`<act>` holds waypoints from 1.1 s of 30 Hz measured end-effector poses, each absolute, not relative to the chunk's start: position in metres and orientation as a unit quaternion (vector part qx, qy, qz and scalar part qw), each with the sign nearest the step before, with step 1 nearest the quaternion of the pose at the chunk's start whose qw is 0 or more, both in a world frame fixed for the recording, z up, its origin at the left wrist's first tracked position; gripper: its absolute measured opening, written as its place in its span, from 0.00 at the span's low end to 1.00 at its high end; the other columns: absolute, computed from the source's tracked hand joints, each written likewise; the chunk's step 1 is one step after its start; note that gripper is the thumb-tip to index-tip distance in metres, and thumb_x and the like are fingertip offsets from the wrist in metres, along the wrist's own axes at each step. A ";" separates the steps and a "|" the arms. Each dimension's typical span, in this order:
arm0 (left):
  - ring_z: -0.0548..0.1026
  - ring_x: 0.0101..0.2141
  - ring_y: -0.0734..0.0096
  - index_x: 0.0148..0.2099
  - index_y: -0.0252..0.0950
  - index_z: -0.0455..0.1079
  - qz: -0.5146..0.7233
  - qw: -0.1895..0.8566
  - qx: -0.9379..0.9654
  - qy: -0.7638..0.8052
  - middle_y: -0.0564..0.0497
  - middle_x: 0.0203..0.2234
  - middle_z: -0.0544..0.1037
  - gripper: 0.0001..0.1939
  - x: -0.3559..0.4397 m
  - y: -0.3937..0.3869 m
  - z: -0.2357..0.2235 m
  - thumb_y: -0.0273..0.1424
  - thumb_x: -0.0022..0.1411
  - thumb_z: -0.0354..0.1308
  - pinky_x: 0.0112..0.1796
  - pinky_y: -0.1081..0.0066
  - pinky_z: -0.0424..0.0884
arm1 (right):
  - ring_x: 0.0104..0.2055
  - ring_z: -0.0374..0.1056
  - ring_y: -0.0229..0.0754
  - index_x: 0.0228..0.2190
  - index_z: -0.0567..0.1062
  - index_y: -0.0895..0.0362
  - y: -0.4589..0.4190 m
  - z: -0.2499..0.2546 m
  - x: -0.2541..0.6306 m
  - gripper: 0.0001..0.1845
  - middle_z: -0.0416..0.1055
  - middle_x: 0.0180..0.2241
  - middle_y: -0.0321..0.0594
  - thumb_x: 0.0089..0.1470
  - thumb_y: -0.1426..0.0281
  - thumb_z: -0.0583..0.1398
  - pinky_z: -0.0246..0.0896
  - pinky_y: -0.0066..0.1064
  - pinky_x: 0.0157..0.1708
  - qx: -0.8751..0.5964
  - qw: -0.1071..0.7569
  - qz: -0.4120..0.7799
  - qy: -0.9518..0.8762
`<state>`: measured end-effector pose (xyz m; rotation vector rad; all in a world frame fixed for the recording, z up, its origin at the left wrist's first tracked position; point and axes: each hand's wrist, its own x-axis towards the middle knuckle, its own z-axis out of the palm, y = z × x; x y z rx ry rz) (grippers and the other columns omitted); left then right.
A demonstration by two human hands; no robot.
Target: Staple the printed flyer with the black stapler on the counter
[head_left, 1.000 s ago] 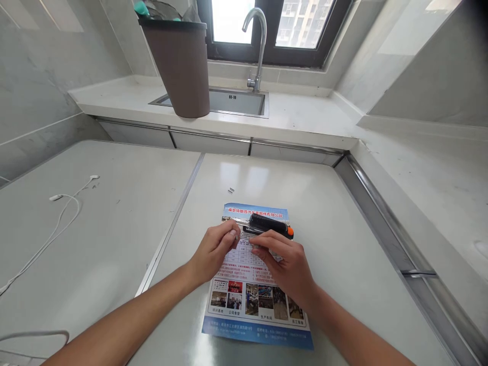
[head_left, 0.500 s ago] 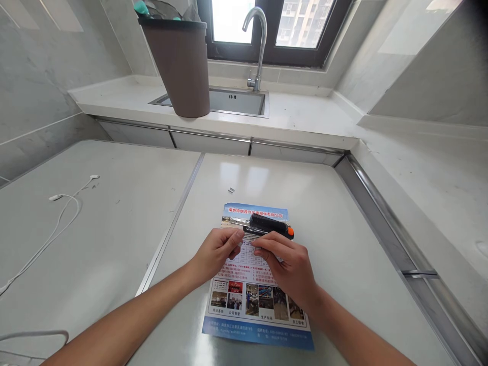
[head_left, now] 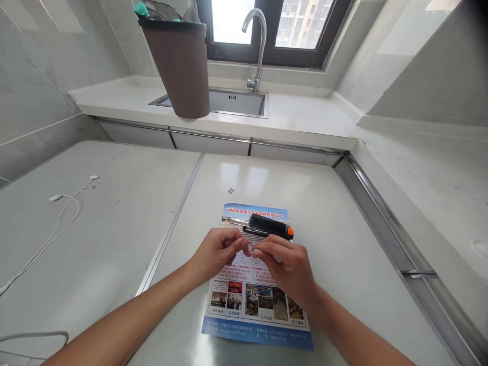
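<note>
My left hand (head_left: 222,250) and my right hand (head_left: 288,262) meet fingertip to fingertip above a printed flyer (head_left: 263,335). Both are pinched closed around something tiny and pale between them, too small to name. Just beyond my fingers lies a black tool (head_left: 269,224) with a slim metal front end pointing left and an orange tip at its right end. It rests on the upper part of the flyer. Two small silvery pieces (head_left: 231,190) lie on the table past the flyer's top edge.
White cables (head_left: 68,203) trail over the left table panel (head_left: 125,213). A metal strip (head_left: 171,229) divides the two panels. Beyond stands a counter with a sink (head_left: 238,101), a curved faucet (head_left: 261,46) and a brown bin (head_left: 183,71) at the sink's edge.
My left fingertips have shifted slightly right and down, closing most of the gap to my right fingertips. The tool, flyer and silvery pieces stay where they were.
</note>
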<state>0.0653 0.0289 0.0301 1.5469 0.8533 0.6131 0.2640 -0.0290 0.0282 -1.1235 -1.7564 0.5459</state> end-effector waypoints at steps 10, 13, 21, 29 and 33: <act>0.67 0.17 0.78 0.40 0.33 0.75 0.205 0.653 0.659 0.314 0.58 0.15 0.68 0.20 0.065 0.024 0.024 0.44 0.71 0.53 0.21 0.79 0.63 | 0.39 0.74 0.38 0.45 0.81 0.51 -0.028 0.029 0.262 0.15 0.79 0.39 0.39 0.60 0.79 0.63 0.72 0.30 0.37 -0.407 0.512 0.195 -0.731; 0.72 0.19 0.76 0.40 0.32 0.74 0.199 0.682 0.642 0.289 0.55 0.18 0.72 0.19 0.065 0.024 0.021 0.44 0.72 0.53 0.22 0.78 0.66 | 0.39 0.73 0.39 0.45 0.81 0.50 -0.029 0.030 0.261 0.16 0.79 0.40 0.39 0.59 0.80 0.63 0.72 0.31 0.37 -0.396 0.516 0.190 -0.736; 0.75 0.21 0.76 0.47 0.32 0.78 0.233 0.709 0.610 0.266 0.54 0.22 0.74 0.18 0.065 0.025 0.024 0.42 0.69 0.58 0.22 0.78 0.69 | 0.40 0.73 0.40 0.47 0.81 0.49 -0.029 0.027 0.261 0.17 0.75 0.38 0.40 0.59 0.79 0.63 0.73 0.31 0.35 -0.416 0.517 0.184 -0.725; 0.72 0.20 0.78 0.35 0.30 0.78 0.237 0.685 0.623 0.295 0.54 0.19 0.73 0.14 0.066 0.024 0.028 0.38 0.65 0.63 0.23 0.78 0.67 | 0.39 0.70 0.40 0.56 0.75 0.47 -0.031 0.021 0.259 0.26 0.74 0.40 0.40 0.59 0.81 0.62 0.73 0.34 0.37 -0.375 0.500 0.147 -0.766; 0.69 0.19 0.79 0.35 0.31 0.77 0.262 0.644 0.641 0.323 0.52 0.21 0.76 0.11 0.065 0.023 0.031 0.34 0.64 0.60 0.22 0.78 0.64 | 0.44 0.71 0.42 0.58 0.72 0.47 -0.032 0.022 0.261 0.27 0.73 0.44 0.42 0.60 0.77 0.64 0.74 0.35 0.40 -0.366 0.495 0.153 -0.773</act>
